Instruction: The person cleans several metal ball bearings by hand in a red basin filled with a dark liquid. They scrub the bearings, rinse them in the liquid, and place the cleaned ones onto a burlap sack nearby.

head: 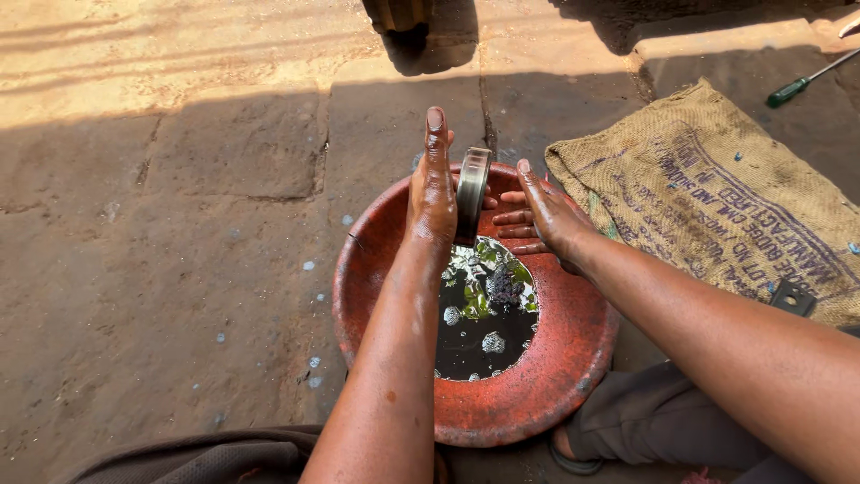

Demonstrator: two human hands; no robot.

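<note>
Fingers [436,148] of my left hand [433,193] and right hand [542,215] are lying flat, pressing a metal ring [471,193] upright between my palms above the red basin [546,376]. Dark liquid [475,345] is pooling below; the ring is looking greasy, so cleaning seems unfinished.

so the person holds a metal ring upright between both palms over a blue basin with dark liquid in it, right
Not quite: the basin is red, not blue, as the head view shows. The rest holds: the left hand and right hand press a metal ring upright between their palms, over the dark liquid in the basin.
</note>
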